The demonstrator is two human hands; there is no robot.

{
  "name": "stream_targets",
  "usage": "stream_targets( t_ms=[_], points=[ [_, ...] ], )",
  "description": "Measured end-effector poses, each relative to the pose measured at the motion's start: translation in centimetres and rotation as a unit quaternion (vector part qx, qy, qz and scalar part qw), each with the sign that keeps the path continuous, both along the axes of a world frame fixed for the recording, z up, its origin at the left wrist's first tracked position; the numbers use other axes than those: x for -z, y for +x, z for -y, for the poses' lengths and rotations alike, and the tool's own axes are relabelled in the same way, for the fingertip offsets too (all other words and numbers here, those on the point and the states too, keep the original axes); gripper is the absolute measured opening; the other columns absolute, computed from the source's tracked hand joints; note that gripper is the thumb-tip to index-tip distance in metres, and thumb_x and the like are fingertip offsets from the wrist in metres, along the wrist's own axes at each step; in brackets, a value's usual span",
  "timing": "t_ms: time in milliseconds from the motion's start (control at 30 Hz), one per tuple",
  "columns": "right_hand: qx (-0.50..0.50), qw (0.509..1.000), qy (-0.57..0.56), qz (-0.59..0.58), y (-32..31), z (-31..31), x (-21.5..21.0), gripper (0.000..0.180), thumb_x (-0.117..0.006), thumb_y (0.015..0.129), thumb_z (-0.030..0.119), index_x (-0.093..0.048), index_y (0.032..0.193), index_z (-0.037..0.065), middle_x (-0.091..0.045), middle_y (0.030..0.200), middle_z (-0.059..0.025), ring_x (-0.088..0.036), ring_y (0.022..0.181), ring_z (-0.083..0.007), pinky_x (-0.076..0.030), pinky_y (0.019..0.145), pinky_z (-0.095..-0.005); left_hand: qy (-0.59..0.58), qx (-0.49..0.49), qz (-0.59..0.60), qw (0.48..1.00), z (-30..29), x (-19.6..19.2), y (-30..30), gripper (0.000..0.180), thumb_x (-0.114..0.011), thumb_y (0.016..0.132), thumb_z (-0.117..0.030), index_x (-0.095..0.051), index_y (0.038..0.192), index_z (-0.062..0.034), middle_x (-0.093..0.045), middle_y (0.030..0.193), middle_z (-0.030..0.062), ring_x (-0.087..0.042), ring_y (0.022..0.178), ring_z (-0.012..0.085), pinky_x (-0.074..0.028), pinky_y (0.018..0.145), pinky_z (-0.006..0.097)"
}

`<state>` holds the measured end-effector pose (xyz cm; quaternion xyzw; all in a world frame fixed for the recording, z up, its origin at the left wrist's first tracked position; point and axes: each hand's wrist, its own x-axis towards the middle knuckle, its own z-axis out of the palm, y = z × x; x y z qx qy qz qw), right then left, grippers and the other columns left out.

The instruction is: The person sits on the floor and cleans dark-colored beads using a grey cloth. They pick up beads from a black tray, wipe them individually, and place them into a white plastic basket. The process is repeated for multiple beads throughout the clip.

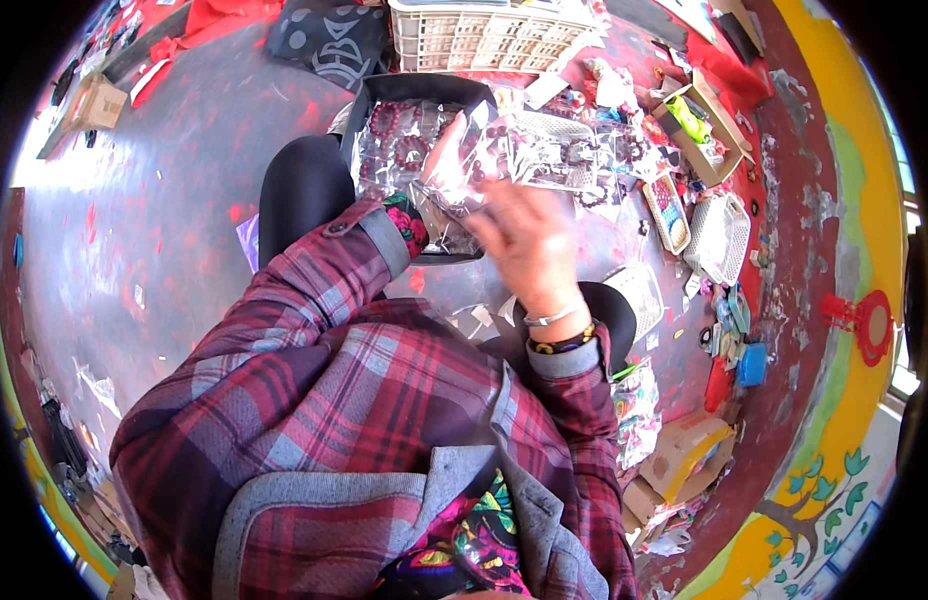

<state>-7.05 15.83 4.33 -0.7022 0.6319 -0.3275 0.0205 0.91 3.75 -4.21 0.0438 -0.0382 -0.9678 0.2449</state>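
Observation:
My left hand [444, 168] is closed on a clear plastic bag [476, 150], whose shiny film covers part of its fingers. Close to the bag's lower edge is my right hand [529, 240], smeared by motion, so its grip is unclear. Below both hands sits a black open box [356, 125] between my knees. Inside it lie clear bags with dark red beaded bracelets [387, 118]. What the held bag contains is hard to make out through the glare.
Beyond the box stands a cream plastic crate [484, 40] beside a dark patterned bag [329, 40]. More bagged bracelets [584, 150] lie right of it. Farther right are a cardboard box [699, 130], a bead-filled basket [667, 212] and a white basket [721, 238].

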Motion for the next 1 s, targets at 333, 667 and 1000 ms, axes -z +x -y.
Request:
stream_targets(
  t_ms=[333, 667, 1000],
  points=[
    [-0.007, 0.996, -0.014, -0.09, 0.6, 2.1, 1.9, 0.041, -0.065, 0.073, 0.012, -0.058, 0.113, 0.008, -0.051, 0.121, -0.0134, -0.045, 0.117, -0.0331, -0.036, 0.098, -0.0426, -0.049, -0.098, -0.186, 0.976, -3.7, -1.2, -0.7, 0.048, -0.035, 0.096, -0.039, -0.048, 0.122, -0.0016, -0.054, 0.119, 0.0122, -0.049, 0.113, 0.0222, -0.037, 0.1, 0.036],
    [0.316, 0.947, 0.04, 0.04, -7.1, 2.1, 4.4, 0.026, -0.053, 0.087, 0.014, -0.059, 0.107, 0.0, -0.062, 0.099, -0.0189, -0.061, 0.088, -0.0338, -0.049, 0.078, -0.0376, 0.041, 0.155, 0.015, 0.987, -3.0, -1.7, 0.1, 0.057, -0.033, 0.093, -0.052, -0.043, 0.132, -0.012, -0.054, 0.119, 0.0134, -0.053, 0.107, 0.0321, -0.041, 0.091, 0.052],
    [0.289, 0.881, 0.059, 0.37, -6.5, 0.9, 1.9, 0.026, -0.052, 0.089, 0.011, -0.06, 0.11, -0.002, -0.056, 0.069, -0.0002, -0.045, 0.054, -0.0018, -0.034, 0.047, -0.0179, 0.095, 0.036, 0.165, 0.981, 2.9, 12.5, 4.9, 0.051, -0.047, 0.085, -0.058, -0.057, 0.106, -0.0124, -0.061, 0.096, 0.0101, -0.06, 0.083, 0.0278, -0.04, 0.084, 0.064]
  ],
)
